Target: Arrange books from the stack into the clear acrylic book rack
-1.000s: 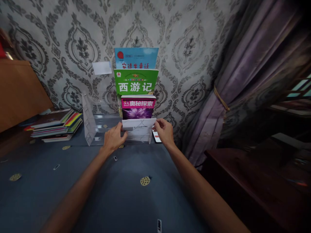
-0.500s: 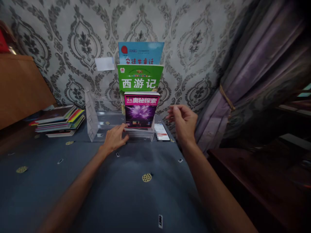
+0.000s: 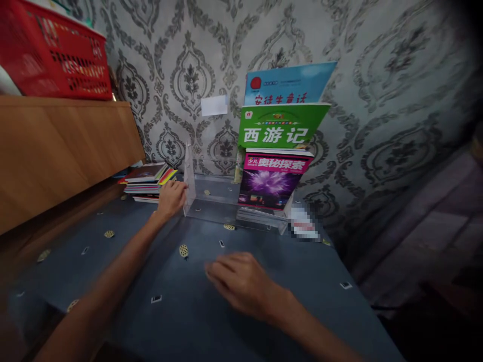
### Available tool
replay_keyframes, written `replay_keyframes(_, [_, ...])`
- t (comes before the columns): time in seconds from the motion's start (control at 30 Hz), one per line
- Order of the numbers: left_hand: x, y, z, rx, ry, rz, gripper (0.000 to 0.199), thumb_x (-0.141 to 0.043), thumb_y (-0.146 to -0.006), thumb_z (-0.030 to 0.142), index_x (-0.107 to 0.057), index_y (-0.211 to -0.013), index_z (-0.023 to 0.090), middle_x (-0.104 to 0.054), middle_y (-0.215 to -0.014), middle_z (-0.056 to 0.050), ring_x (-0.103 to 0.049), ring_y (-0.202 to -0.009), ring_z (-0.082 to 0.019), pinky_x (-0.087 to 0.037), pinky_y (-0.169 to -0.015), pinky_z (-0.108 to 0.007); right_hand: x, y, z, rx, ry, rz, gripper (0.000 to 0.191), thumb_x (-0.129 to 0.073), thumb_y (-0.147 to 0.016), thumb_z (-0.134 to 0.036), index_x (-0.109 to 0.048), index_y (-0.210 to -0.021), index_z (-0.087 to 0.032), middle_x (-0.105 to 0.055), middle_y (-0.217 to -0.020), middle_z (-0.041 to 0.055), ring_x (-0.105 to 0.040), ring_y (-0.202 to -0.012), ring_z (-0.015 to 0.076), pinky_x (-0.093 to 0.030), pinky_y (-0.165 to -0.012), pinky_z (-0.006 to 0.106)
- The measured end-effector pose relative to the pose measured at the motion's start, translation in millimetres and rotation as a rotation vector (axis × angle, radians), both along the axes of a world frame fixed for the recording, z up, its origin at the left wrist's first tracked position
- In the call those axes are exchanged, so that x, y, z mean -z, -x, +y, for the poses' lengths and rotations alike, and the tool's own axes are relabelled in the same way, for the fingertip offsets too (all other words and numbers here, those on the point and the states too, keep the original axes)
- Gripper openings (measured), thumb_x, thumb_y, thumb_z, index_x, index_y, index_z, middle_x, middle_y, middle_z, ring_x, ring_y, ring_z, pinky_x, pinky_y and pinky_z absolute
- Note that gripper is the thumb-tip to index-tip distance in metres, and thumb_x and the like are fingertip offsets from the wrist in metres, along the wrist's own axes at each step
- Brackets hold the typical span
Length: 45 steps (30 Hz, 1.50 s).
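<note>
My left hand (image 3: 172,197) is beside a stack of books (image 3: 145,176), close to the left side panel of a clear acrylic display rack (image 3: 189,186). Its fingers are bent with the thumb apart, and I see nothing in them. My right hand (image 3: 241,284) hovers over the cloth in front of the rack, its fingers curled together with nothing visible in them. On the rack's right side, three books lean in tiers: a purple-and-black book (image 3: 269,178) in front, a green book (image 3: 283,123) behind it, and a blue book (image 3: 290,83) at the back.
A dark blue tablecloth (image 3: 181,286) with pineapple prints covers the table. Right of the rack lies a partly blurred phone (image 3: 304,223). At the left, a red basket (image 3: 68,55) stands on a wooden cabinet (image 3: 64,156). Patterned wallpaper and a dim curtain border the table.
My left hand has moved from the front of the purple-and-black book to the book stack. My right hand has come down and left from beside the rack. The view has turned left.
</note>
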<state>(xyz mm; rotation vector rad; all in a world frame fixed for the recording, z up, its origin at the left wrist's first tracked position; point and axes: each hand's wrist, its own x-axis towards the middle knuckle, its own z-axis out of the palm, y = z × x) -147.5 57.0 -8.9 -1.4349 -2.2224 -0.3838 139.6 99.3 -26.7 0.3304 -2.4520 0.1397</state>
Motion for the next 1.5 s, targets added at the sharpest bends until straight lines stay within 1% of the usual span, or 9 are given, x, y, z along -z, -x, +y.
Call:
replay_keyframes(0.1, [-16.0,36,-4,-0.092,-0.014,0.013,0.027,-0.038,-0.094,0.021,-0.062,-0.107,0.019,-0.065,-0.114,-0.015,-0.054,-0.117,-0.032,-0.039,-0.102,-0.045,42.0,12,-6,0.009,0.012,-0.248,0.019,-0.049,-0.100,-0.017,-0.058,-0.084,-0.020,-0.065,-0.073,0.0004,-0.059,-0.062,0.0144,-0.038,-0.058,0.028])
replay_keyframes(0.2, [-29.6,67,-4,-0.179,-0.017,0.000,0.032,-0.032,-0.097,0.025,-0.060,-0.112,0.018,-0.065,-0.118,-0.015,-0.054,-0.119,-0.031,-0.039,-0.103,-0.043,64.7,15,-5,-0.003,0.164,-0.324,0.020,-0.046,-0.103,-0.019,-0.058,-0.087,-0.020,-0.065,-0.080,0.0021,-0.061,-0.073,0.0151,-0.043,-0.068,0.027])
replay_keyframes(0.37, [-38.2,122,-10,-0.362,0.045,-0.090,0.053,-0.041,-0.095,0.041,-0.047,-0.136,0.007,-0.053,-0.142,-0.027,-0.043,-0.135,-0.042,-0.036,-0.107,-0.057,69.8,14,-2,0.010,0.356,-0.359,0.022,-0.045,-0.104,-0.020,-0.062,-0.090,-0.019,-0.066,-0.085,0.0030,-0.062,-0.079,0.0150,-0.046,-0.075,0.026])
replay_keyframes(0.47, [-32.4,150,-19,-0.428,0.130,-0.167,0.074,-0.047,-0.091,0.057,-0.040,-0.143,0.004,-0.047,-0.147,-0.032,-0.034,-0.142,-0.047,-0.032,-0.107,-0.067,68.1,14,-2,0.012,0.395,-0.367,0.021,-0.046,-0.103,-0.020,-0.062,-0.090,-0.019,-0.065,-0.084,0.0026,-0.062,-0.077,0.0150,-0.046,-0.075,0.026])
replay_keyframes(0.57, [-23.3,166,-27,-0.441,0.195,-0.201,0.083,-0.045,-0.091,0.065,-0.038,-0.144,0.003,-0.046,-0.147,-0.034,-0.034,-0.144,-0.047,-0.031,-0.107,-0.070,67.1,15,-2,0.007,0.426,-0.370,0.020,-0.046,-0.102,-0.018,-0.062,-0.089,-0.019,-0.065,-0.083,0.0028,-0.062,-0.077,0.0152,-0.046,-0.074,0.025])
replay_keyframes(0.8, [-17.3,178,-43,-0.365,0.272,-0.144,0.075,-0.052,-0.088,0.063,-0.039,-0.144,0.014,-0.052,-0.146,-0.024,-0.046,-0.136,-0.040,-0.033,-0.109,-0.061,73.9,17,0,-0.001,0.487,-0.371,0.025,-0.043,-0.104,-0.022,-0.065,-0.092,-0.019,-0.066,-0.083,0.0039,-0.063,-0.077,0.0161,-0.047,-0.075,0.027])
replay_keyframes(1.07, [-18.5,171,-59,-0.308,0.320,-0.035,0.039,-0.044,-0.093,0.034,-0.057,-0.128,0.020,-0.068,-0.127,-0.014,-0.059,-0.121,-0.030,-0.044,-0.098,-0.039,72.8,18,0,0.003,0.497,-0.380,0.023,-0.045,-0.102,-0.020,-0.065,-0.090,-0.019,-0.065,-0.082,0.0035,-0.064,-0.079,0.0161,-0.047,-0.075,0.026])
replay_keyframes(1.3, [-21.8,154,-66,-0.279,0.363,0.082,0.036,-0.033,-0.097,0.024,-0.061,-0.116,0.013,-0.070,-0.111,-0.020,-0.065,-0.108,-0.033,-0.045,-0.091,-0.041,75.2,19,0,0.001,0.503,-0.376,0.021,-0.047,-0.102,-0.020,-0.064,-0.090,-0.020,-0.067,-0.085,0.0036,-0.065,-0.079,0.0164,-0.048,-0.075,0.026])
replay_keyframes(1.5, [-14.4,137,-63,-0.300,0.342,0.164,0.037,-0.036,-0.098,0.029,-0.059,-0.121,0.012,-0.063,-0.125,-0.023,-0.057,-0.120,-0.037,-0.042,-0.099,-0.049,74.2,18,-1,0.014,0.508,-0.382,0.018,-0.049,-0.099,-0.016,-0.065,-0.090,-0.019,-0.067,-0.084,0.0034,-0.064,-0.078,0.0166,-0.048,-0.075,0.026])
